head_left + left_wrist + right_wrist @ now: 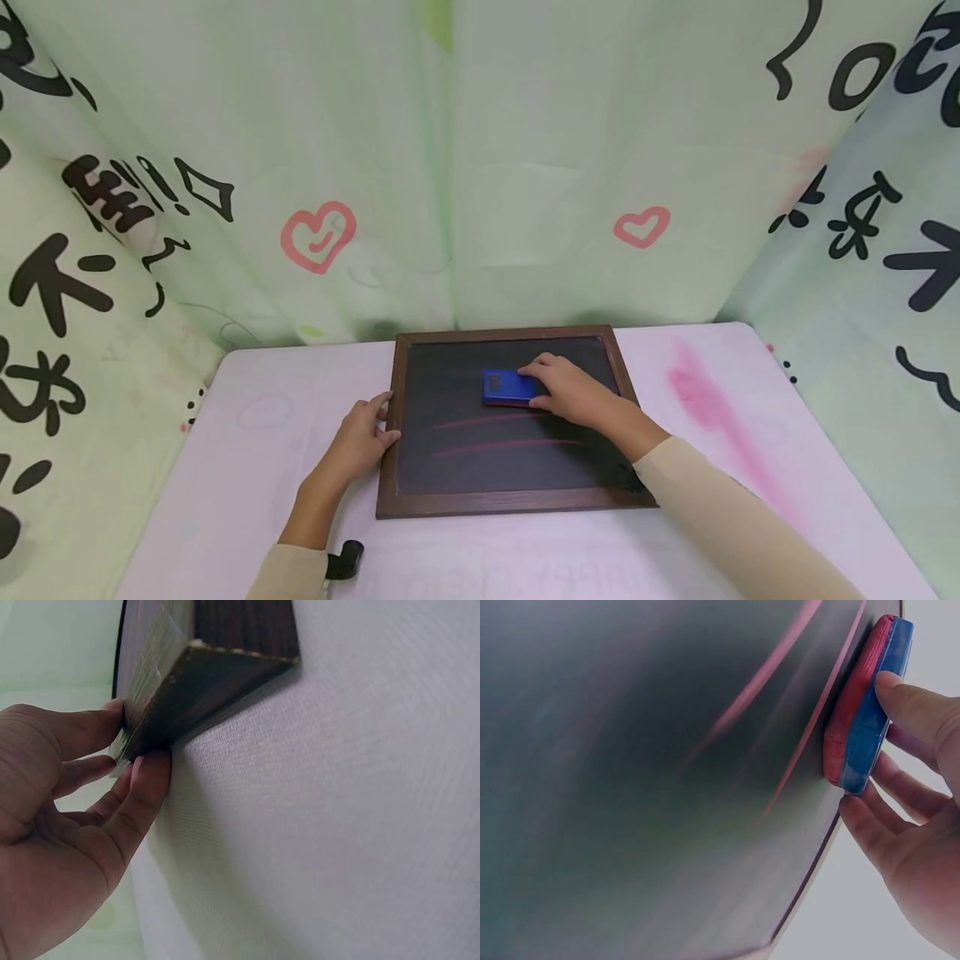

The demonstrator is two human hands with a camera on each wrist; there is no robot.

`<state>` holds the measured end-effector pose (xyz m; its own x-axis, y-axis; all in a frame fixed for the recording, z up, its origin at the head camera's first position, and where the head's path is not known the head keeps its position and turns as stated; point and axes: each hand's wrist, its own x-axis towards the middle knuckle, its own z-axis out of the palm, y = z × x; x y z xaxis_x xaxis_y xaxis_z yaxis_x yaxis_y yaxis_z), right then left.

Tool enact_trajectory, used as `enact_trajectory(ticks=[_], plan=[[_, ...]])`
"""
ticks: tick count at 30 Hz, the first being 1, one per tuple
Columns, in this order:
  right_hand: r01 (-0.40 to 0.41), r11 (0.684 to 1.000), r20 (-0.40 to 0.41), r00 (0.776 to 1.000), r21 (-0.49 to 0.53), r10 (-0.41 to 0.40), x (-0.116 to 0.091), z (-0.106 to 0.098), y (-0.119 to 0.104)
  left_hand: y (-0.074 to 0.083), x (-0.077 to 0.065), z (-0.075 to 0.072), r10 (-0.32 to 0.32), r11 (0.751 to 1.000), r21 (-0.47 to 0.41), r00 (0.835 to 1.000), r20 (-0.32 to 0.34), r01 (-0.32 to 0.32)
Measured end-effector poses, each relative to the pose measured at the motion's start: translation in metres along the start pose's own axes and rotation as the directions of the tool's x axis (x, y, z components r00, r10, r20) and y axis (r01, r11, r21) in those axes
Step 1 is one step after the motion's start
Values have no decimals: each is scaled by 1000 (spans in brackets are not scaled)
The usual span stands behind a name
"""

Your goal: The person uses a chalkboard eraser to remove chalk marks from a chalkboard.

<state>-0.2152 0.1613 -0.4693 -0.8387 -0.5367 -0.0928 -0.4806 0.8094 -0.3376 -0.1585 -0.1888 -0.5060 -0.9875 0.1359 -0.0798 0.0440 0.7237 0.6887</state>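
Observation:
A small chalkboard [480, 467] in a brown wooden frame lies on the table, with two pink chalk lines [510, 448] across its dark face. My right hand [573, 393] grips a chalkboard eraser [504, 387] by its ends, above the lines in the head view. Seen from the right wrist, the eraser has a blue back [877, 705] and a red pad [855, 705] turned to the board. At the left side of the frame, my left hand [358, 442] pinches the edge. The left wrist view shows the thumb and fingertips against the wooden frame [225, 682].
The white table [270, 467] carries a pink smear [705, 400] right of the board. A green printed curtain [525, 208] with hearts and black lettering hangs along the back and both sides. A black strap piece [345, 560] sits at the left cuff.

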Motion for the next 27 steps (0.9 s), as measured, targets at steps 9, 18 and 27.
enact_trajectory(ticks=[9,18,27], plan=[[-33,999,-56,998,-19,32,-34,-13,39,1,1,1,6,1000,-3,1000,-3,-6],[-60,998,-43,997,12,60,-53,-24,58,2,0,-1,0,1000,7,1000,-7,0],[-72,997,-56,996,31,74,-61,-25,69,2,-2,-1,15,1000,-6,1000,-9,-15]])
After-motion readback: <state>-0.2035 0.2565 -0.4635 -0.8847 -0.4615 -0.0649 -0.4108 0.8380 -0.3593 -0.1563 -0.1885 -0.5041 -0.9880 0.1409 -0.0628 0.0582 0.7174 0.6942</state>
